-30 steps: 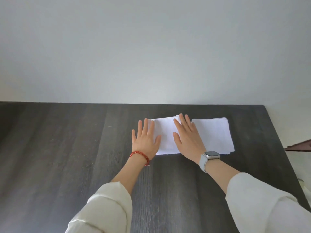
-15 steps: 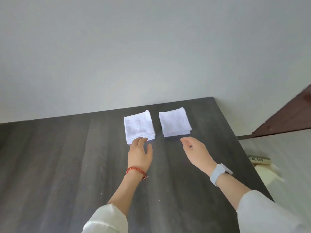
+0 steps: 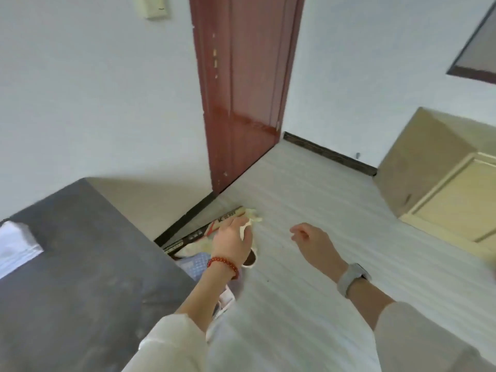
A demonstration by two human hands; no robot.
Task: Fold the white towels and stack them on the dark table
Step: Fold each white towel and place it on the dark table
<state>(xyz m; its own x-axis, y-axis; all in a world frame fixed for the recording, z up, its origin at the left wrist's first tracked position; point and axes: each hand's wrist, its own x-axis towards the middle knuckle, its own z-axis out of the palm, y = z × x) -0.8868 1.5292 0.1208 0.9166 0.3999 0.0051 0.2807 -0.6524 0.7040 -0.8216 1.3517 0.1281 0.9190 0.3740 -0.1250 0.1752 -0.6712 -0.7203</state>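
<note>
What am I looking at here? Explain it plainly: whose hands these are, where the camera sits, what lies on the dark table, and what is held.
There is no machine: a person wears one wide-angle camera on the head, looking forward and down. The left hand, with a red bead bracelet, and the right hand, with a grey watch, hang in the air over the pale floor, fingers relaxed. Neither clearly holds anything. The dark table is at the lower left; a folded white towel lies at its far edge, partly cut off by the frame. Blurred items sit on the floor under the left hand. A red-brown door stands ahead.
</note>
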